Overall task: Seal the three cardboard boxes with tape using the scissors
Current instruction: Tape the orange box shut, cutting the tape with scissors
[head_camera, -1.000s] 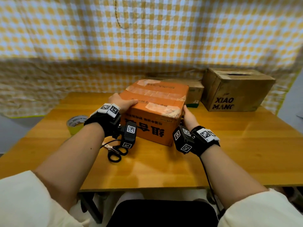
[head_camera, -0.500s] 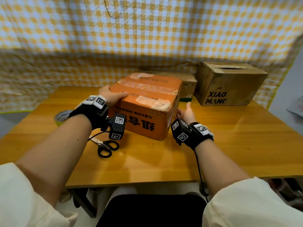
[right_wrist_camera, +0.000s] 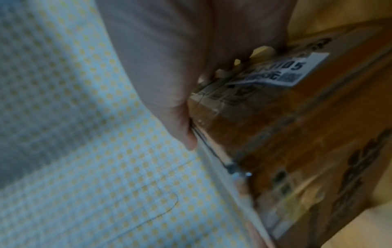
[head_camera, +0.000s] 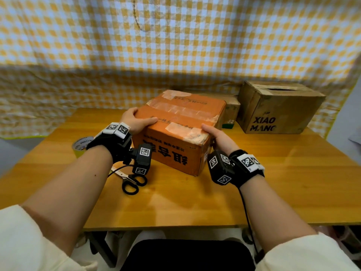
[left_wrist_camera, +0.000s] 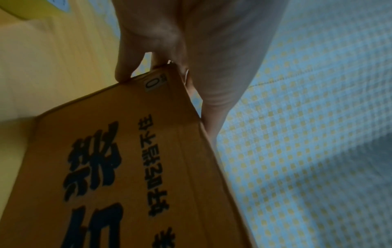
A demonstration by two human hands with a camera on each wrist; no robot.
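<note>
the orange box [head_camera: 179, 133] sits on the wooden table [head_camera: 273, 182] in front of the person, top flaps down, with old pale tape strips across the top. the left hand [head_camera: 134, 121] grips its near left top corner, thumb laid along the top edge and fingers curled round the side; from the left wrist view those fingers press the box's corner. the right hand [head_camera: 219, 138] holds the near right top corner, thumb up on the taped edge, fingers wrapped down the right side over a white label [right_wrist_camera: 282, 73].

just left of the orange box, under the left wrist, black-handled scissors [head_camera: 130, 179] lie flat on the table, blades closed. further left of the box lies the tape roll [head_camera: 81, 145], partly hidden by the left forearm.

behind the orange box on its right a second, brown box [head_camera: 231, 110] peeks out, touching or nearly so. further right of that stands a brown box printed xiao mang [head_camera: 277, 110], its top flaps apart with a dark gap. a yellow checked cloth [head_camera: 175, 45] hangs behind all three.
</note>
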